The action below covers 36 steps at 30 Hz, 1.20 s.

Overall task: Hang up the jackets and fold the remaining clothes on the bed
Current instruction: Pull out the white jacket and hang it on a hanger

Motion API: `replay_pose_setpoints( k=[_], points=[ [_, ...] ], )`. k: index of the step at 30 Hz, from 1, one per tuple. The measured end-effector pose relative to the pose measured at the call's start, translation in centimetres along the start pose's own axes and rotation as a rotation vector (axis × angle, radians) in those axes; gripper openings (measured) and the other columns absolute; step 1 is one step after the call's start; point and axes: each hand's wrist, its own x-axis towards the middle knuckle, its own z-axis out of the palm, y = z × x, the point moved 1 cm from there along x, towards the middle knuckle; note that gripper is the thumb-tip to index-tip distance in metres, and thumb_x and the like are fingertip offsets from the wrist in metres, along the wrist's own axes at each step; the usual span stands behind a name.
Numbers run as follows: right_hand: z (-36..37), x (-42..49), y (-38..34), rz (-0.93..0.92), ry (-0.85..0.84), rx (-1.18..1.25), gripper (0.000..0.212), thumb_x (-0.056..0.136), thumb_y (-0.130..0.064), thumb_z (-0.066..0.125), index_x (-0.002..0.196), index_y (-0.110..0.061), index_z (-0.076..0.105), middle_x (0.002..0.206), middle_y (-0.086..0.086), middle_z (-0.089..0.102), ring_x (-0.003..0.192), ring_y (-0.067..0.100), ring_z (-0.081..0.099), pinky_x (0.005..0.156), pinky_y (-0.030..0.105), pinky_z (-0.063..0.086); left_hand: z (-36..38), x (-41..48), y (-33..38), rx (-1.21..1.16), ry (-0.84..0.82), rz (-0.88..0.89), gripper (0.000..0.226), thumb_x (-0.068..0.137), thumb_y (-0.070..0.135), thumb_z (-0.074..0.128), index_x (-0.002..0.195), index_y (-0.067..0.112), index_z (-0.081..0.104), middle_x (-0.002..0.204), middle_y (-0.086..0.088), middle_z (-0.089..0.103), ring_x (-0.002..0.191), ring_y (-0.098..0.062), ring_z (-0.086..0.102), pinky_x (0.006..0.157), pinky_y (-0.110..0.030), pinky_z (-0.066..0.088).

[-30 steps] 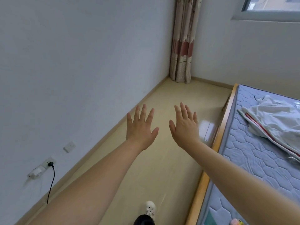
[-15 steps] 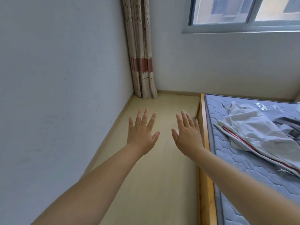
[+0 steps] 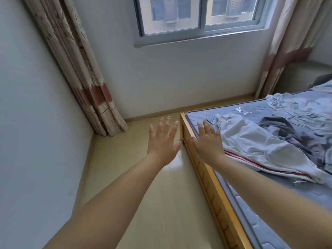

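Left hand (image 3: 162, 141) and right hand (image 3: 209, 141) both spread empty; two curtains; one white jacket (image 3: 265, 148) on bed (image 3: 215, 191).

Soft daylight from the window (image 3: 197, 15), glare patch on floor (image 3: 175, 163), wide-angle bending at edges

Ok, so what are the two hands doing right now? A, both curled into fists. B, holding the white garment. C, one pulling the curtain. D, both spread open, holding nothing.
D: the left hand and the right hand both show straight, spread fingers with nothing in them, and the white garment lies loose on the mattress.
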Motion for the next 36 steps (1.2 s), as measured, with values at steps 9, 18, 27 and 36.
replay_pose_setpoints(
  k=[9, 18, 27, 36],
  points=[
    [3.3, 11.5, 7.9, 0.247, -0.03, -0.05, 0.062, 0.099, -0.041, 0.033, 0.151, -0.011, 0.015, 0.159, 0.012, 0.01, 0.146, 0.027, 0.011, 0.117, 0.047, 0.011, 6.9, 17.9, 3.9, -0.15, -0.147, 0.209, 0.068, 0.099, 0.047, 0.033, 0.153, 0.025, -0.002, 0.161, -0.003, -0.008, 0.147, -0.024, -0.012, 0.115, -0.053, -0.002],
    [11.6, 18.8, 24.0, 0.497, -0.21, 0.002, 0.064, 0.099, -0.04, 0.035, 0.151, -0.009, 0.014, 0.16, 0.012, 0.005, 0.147, 0.026, 0.007, 0.117, 0.047, 0.009, 17.9, 31.2, 15.7, -0.187, -0.313, 0.382, 0.067, 0.1, 0.048, 0.029, 0.152, 0.027, -0.008, 0.16, -0.002, -0.014, 0.147, -0.024, -0.014, 0.116, -0.052, -0.002],
    [23.9, 18.9, 35.9, 0.652, -0.394, -0.035, 0.074, 0.091, -0.041, 0.048, 0.15, -0.013, 0.014, 0.16, 0.01, 0.007, 0.147, 0.024, 0.007, 0.119, 0.044, 0.009, 33.7, 37.4, 24.6, -0.234, -0.537, 0.511, 0.071, 0.098, 0.039, 0.04, 0.153, 0.023, -0.002, 0.161, -0.006, -0.01, 0.147, -0.026, -0.009, 0.117, -0.053, 0.005],
    [36.1, 17.5, 44.7, 0.624, -0.776, -0.354, 0.114, 0.081, -0.063, 0.058, 0.149, -0.017, -0.02, 0.157, 0.014, -0.021, 0.146, 0.033, -0.012, 0.111, 0.064, 0.007, 48.4, 39.5, 30.6, -0.116, -0.667, 0.659, 0.091, 0.09, 0.048, 0.053, 0.151, 0.03, -0.013, 0.159, -0.006, -0.019, 0.145, -0.03, -0.018, 0.117, -0.053, 0.001]
  ],
)
